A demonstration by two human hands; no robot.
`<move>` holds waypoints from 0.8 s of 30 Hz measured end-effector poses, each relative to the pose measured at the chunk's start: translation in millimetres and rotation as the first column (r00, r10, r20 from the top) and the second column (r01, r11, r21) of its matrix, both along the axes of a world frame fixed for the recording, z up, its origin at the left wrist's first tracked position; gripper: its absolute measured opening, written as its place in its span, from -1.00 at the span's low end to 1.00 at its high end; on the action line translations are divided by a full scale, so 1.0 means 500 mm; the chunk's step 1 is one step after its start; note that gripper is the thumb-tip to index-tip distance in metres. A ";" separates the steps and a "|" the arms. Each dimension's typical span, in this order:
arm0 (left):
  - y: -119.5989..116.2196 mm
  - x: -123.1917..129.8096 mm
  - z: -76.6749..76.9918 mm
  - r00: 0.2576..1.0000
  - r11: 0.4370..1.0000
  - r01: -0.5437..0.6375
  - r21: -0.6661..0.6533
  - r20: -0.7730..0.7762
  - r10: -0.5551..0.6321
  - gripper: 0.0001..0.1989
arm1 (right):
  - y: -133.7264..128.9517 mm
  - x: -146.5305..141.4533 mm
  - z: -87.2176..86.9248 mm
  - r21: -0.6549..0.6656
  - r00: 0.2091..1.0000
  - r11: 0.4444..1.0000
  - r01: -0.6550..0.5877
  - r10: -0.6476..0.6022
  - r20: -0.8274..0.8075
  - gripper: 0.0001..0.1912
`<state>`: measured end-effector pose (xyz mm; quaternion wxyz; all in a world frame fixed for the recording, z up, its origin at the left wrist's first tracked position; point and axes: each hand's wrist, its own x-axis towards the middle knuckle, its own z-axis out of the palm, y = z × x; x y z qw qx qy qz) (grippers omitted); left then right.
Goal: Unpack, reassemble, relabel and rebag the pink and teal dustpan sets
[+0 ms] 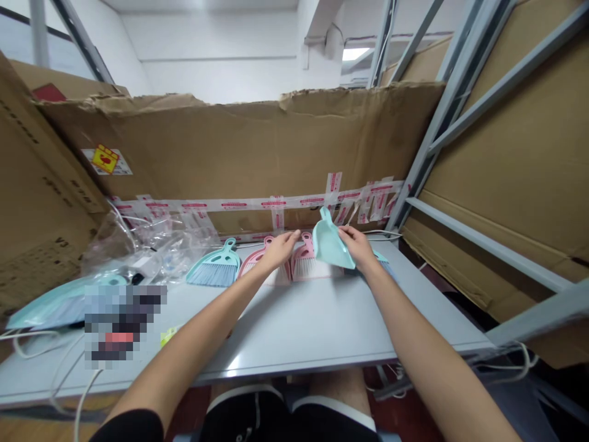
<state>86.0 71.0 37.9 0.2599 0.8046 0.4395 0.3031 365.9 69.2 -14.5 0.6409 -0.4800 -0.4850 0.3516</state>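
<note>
My right hand (356, 247) grips the right edge of a mint-green plastic dustpan (332, 244), which is tilted with its handle pointing up and away from me. My left hand (280, 250) is open, its fingers spread just left of the dustpan and above a pink hand brush (260, 258). A second pink brush (304, 263) lies under the gap between my hands. A mint-green hand brush (214, 268) rests further left on the pale grey table (322, 331). Another mint-green brush (384, 263) is partly hidden behind my right hand.
Crumpled clear plastic bags (151, 245) lie at the back left, beside a mint-green item (57, 307) in plastic. White cables (55, 362) trail over the left table edge. A taped cardboard sheet (230, 153) stands behind the table, and a grey metal rack (442, 135) stands to the right.
</note>
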 end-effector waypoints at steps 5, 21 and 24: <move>-0.083 -0.057 -0.011 0.902 0.853 0.207 -0.480 0.432 0.024 -0.31 | -0.028 -0.092 0.006 0.005 0.967 0.991 -0.133 0.129 0.220 -0.43; -0.091 -0.176 -0.044 0.885 0.975 -0.215 -0.061 0.410 0.221 -0.51 | 0.007 0.123 -0.046 -0.093 0.280 0.803 0.589 -0.095 0.955 -0.43; -0.111 -0.155 -0.057 0.917 0.985 -0.136 -0.104 0.363 0.165 -0.53 | 0.030 0.139 -0.050 -0.135 0.311 0.792 0.595 -0.073 0.948 -0.49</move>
